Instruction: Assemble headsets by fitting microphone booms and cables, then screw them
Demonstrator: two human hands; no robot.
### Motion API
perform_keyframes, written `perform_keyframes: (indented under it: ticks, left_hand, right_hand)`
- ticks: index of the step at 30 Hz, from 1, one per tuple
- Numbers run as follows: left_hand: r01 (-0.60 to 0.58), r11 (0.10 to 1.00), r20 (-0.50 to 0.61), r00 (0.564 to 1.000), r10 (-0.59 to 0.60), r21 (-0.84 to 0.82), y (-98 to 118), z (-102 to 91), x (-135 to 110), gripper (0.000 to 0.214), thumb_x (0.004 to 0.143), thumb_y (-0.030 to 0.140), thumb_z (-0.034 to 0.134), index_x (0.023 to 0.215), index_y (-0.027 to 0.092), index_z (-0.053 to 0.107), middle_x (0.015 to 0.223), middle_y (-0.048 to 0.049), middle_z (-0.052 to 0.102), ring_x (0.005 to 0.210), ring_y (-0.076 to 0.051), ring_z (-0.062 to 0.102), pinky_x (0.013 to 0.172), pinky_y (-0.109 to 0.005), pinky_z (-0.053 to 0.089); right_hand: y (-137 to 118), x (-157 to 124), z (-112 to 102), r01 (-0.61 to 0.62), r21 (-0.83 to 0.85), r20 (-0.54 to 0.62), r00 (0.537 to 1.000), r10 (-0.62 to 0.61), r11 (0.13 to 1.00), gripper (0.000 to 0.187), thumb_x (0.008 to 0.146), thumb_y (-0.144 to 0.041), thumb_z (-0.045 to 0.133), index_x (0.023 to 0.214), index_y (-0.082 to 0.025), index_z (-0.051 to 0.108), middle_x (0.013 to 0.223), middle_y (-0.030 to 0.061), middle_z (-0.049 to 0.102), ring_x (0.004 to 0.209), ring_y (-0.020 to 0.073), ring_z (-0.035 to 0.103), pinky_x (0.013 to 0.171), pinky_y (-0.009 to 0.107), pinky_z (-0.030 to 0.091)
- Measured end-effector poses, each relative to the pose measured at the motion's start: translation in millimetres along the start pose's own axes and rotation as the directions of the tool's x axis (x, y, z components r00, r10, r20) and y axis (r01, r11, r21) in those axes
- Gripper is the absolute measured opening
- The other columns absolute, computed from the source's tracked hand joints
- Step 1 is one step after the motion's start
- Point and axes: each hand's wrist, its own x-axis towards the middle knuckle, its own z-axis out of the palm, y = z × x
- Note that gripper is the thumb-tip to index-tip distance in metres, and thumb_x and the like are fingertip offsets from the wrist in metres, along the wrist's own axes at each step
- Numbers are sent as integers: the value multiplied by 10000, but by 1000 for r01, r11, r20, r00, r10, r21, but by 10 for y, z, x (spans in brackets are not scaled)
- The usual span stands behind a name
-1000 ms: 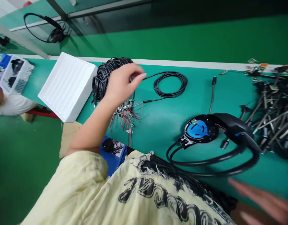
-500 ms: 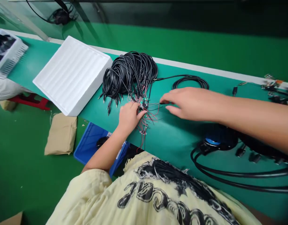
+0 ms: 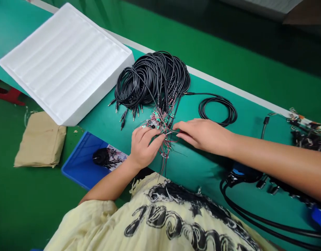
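A thick bundle of black cables [image 3: 152,82] lies on the teal bench top [image 3: 197,164], with small jack plugs fanning out toward me. Their far ends meet a tangle of small green circuit boards [image 3: 157,122] trailing thin red and black wires. My left hand [image 3: 146,146] curls over these boards and presses on them. My right hand [image 3: 204,134] reaches in from the right, its fingertips pinched on the thin wires [image 3: 174,132] just beside the boards. Some of the boards are hidden under my fingers.
A white foam tray [image 3: 66,62] stands left of the bundle. A separate black cable coil [image 3: 218,111] lies to the right. A device with a blue disc [image 3: 244,172] and thick black cables sits at lower right. Loose connectors [image 3: 308,137] lie at the far right.
My right hand has moved in from the lower right to the wires, and my left hand has dropped from the cable bundle onto the boards. The view has turned left and closer.
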Motion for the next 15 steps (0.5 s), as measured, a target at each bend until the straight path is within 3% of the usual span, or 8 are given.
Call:
perform_keyframes:
  ticks: [6, 9, 12, 13, 15]
  left_hand:
    - [48, 949, 108, 994, -14, -311, -21, 113, 41, 209, 832, 138, 643, 1024, 215, 609, 1019, -44, 685, 980, -186, 595, 896, -368, 492]
    - [147, 898, 139, 985, -97, -415, -18, 101, 92, 219, 833, 143, 651, 1037, 195, 590, 1024, -48, 689, 979, -166, 619, 908, -347, 494]
    - [181, 872, 147, 981, -127, -456, -32, 48, 124, 209, 843, 162, 656, 1036, 203, 587, 980, -37, 692, 941, -156, 629, 892, -339, 494]
    - [163, 872, 141, 984, -109, -462, -35, 30, 128, 205, 845, 176, 662, 1033, 209, 589, 961, -31, 690, 922, -154, 626, 886, -339, 493]
    - [107, 874, 127, 991, -52, -475, -29, 7, 128, 205, 841, 212, 684, 1021, 211, 586, 919, -22, 685, 882, -149, 618, 873, -334, 489]
  right_hand:
    - [-45, -30, 62, 29, 106, -73, 997, -21, 994, 247, 972, -343, 440, 1154, -223, 555, 967, 26, 678, 873, 159, 625, 754, 277, 432]
    - [8, -4, 74, 198, -19, -100, 975, -199, 980, 252, 988, -264, 365, 1067, -197, 595, 940, 54, 674, 855, 170, 610, 749, 296, 418]
    - [15, -22, 46, 350, -96, -99, 928, -358, 932, 297, 995, -220, 313, 1131, -179, 574, 917, 67, 678, 826, 176, 599, 762, 322, 411]
    - [-3, -38, 28, 339, -71, -110, 932, -345, 938, 290, 995, -239, 330, 1167, -176, 554, 904, 63, 674, 819, 174, 597, 762, 320, 412]
    - [-64, -74, -21, 208, 81, -105, 974, -199, 975, 318, 975, -338, 419, 1234, -172, 500, 835, 33, 652, 753, 153, 587, 700, 283, 413]
